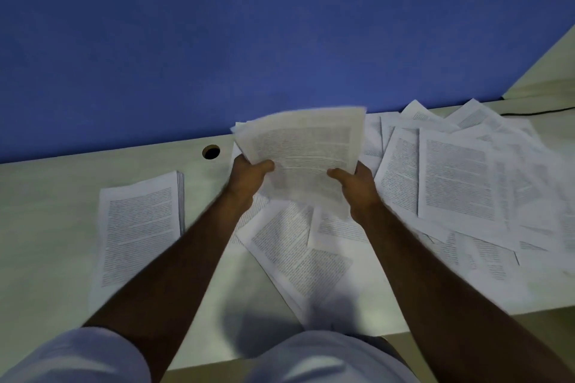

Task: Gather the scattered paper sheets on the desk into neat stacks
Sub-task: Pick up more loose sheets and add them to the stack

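Paper bundle (303, 152), gripped at its lower corners by left hand (249, 179) and right hand (357, 185), hangs above the desk (46, 196). Left of it lies a neat stack (140, 227); loose sheets (460, 177) overlap right, a cable hole (211, 152) just left.

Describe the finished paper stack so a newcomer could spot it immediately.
Start at the blue partition wall behind the pale desk and find the round cable hole. Just below-left of it lies the neat stack, outside the left hand. Unlike the scattered sheets on the right, its edges are squared and it sits alone.
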